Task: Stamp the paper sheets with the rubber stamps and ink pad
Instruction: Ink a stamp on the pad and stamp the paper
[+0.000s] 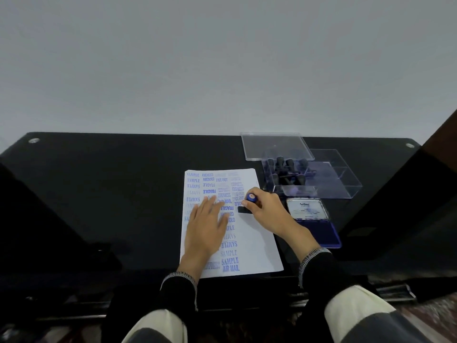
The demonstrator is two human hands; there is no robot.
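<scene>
Here the right hand (pixel 265 209) grips an upright blue-capped black rubber stamp (pixel 250 203) near the white printed paper sheet's (pixel 249 243) right edge; the left hand (pixel 206 227) lies flat, fingers spread, mid-frame on the glossy black counter (pixel 111 181).

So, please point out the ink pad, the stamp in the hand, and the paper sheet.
ink pad (pixel 326 232): head view, blue inked surface.
stamp (pixel 251 197): head view, blue handle top.
paper sheet (pixel 257 246): head view, bare right part.

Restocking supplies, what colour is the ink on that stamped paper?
Blue, on the paper sheet, best seen in the head view.
</scene>
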